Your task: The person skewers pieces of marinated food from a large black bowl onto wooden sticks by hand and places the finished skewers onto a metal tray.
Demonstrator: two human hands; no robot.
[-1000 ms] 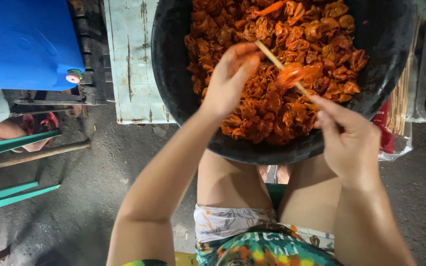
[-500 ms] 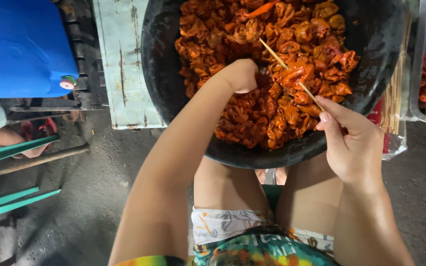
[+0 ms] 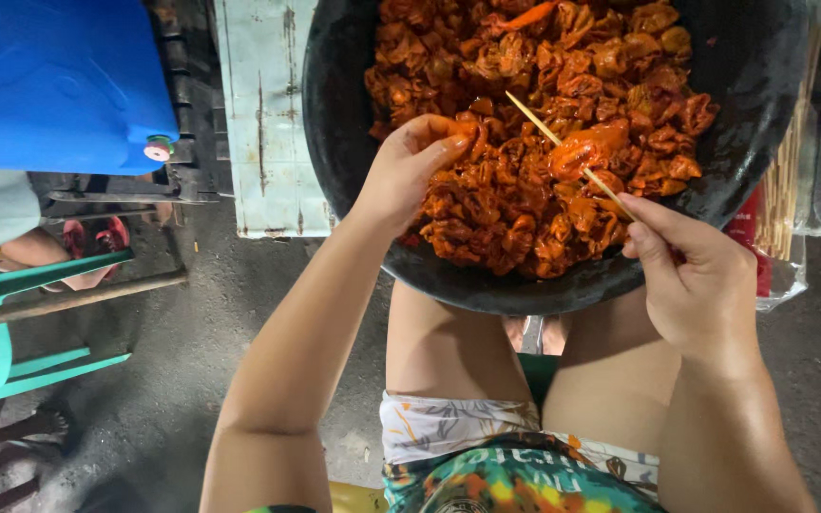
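Right hand (image 3: 691, 275) pinches a bamboo skewer (image 3: 572, 160) threaded with one meat piece (image 3: 589, 147); left hand (image 3: 410, 166) grips marinated meat (image 3: 534, 204) inside the black basin (image 3: 334, 142), near its front rim.

Warm, fairly bright light is falling from above onto your forearms and both hands, leaving your left hand (image 3: 409, 169) and right hand (image 3: 694, 275) evenly lit with soft highlights on the skin. The wet orange meat (image 3: 544, 142) between your hands is glistening with small specks of glare. Below your wrists the ground is sinking into dim grey shadow, and your legs are casting darkness beneath the black basin (image 3: 334, 123). Beyond your left hand, the blue container (image 3: 49, 76) is looking saturated. Focus is holding sharp near your hands; the edges are stretching slightly.
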